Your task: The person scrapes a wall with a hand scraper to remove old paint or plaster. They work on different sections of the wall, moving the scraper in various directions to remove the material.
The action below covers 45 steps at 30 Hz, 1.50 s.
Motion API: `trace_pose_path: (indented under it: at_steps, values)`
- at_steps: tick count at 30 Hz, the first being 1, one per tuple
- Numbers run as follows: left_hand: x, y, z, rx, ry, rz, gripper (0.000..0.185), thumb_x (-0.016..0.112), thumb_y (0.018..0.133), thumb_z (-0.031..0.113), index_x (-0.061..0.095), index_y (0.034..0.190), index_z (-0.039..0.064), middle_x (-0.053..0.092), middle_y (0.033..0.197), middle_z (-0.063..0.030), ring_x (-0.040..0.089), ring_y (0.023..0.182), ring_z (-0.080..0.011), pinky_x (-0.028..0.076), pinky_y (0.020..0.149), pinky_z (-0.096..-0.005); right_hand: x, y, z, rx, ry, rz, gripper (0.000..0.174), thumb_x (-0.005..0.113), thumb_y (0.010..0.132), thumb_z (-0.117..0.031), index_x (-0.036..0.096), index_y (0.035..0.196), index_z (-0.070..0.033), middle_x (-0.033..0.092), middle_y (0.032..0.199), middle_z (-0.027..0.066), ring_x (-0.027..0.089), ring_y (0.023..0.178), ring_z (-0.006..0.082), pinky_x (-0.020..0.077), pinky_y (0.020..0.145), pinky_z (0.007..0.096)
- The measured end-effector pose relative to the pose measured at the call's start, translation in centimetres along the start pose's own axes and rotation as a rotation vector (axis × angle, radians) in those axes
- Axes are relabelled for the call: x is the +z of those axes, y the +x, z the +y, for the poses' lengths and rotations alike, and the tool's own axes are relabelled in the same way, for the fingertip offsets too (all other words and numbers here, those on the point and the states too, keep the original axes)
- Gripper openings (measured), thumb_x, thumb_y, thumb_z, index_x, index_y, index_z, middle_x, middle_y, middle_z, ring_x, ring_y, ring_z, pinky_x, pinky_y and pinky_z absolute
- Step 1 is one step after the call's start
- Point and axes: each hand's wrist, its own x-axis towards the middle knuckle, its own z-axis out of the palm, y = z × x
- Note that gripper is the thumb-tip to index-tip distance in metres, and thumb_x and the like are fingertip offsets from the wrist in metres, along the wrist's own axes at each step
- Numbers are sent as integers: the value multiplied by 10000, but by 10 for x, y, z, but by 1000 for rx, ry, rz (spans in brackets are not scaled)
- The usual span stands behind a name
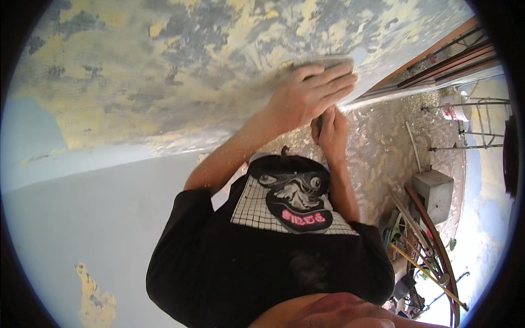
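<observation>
My left hand [305, 94] lies with its fingers stretched over the blade of a broad flat scraper [344, 61], pressing it against a patchy wall [197, 82]. Motion blurs the blade, and the fingers hide much of it. Just below, my right hand [333, 129] is closed around a dark handle, which seems to belong to the same tool; the join is hidden behind the left hand. Grey, yellow and pale blue patches mottle the wall where paint has come off.
Flakes litter the patterned floor [377, 151]. At the right are a white bucket [453, 108], a metal frame [484, 123], a grey box [434, 192] and a heap of wooden poles [422, 254]. A smooth pale-blue wall section [102, 217] lies on my left.
</observation>
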Motion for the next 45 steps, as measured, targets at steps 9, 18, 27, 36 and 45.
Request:
trace_pose_path:
  at_steps: [9,18,27,36,45]
  values:
    - [-9,10,-1,43,99,21,438,689,926,172,650,1356,248,621,1443,103,514,1383,-74,380,1081,-304,-2,3,-18,-60,-66,44,443,375,1113,-280,534,837,28,498,595,17,457,544,88,359,486,286]
    - [1,-2,13,-25,-40,58,372,670,893,165,718,1261,196,651,1402,84,568,1329,-93,357,1064,-318,0,-6,-4,-104,-152,72,518,356,1130,-364,539,805,-5,471,535,4,423,457,89,323,429,276]
    - [11,2,9,-7,-35,68,338,664,910,184,728,1242,198,656,1396,87,554,1341,-79,333,1077,-310,-3,-3,-3,-59,-101,92,447,406,1111,-282,526,810,26,468,583,21,435,545,97,366,492,297]
    - [18,-2,15,-59,-125,101,354,670,914,139,711,1263,181,651,1404,71,553,1344,-93,383,1077,-329,-6,0,-9,-49,-130,103,400,430,1078,-243,561,851,59,509,595,46,493,561,124,409,512,315]
    - [4,6,7,12,-12,108,377,678,890,179,719,1262,220,649,1403,104,549,1339,-62,368,1049,-302,-3,-2,-10,-89,-219,134,383,437,1074,-236,562,862,57,530,601,61,511,566,132,424,519,325]
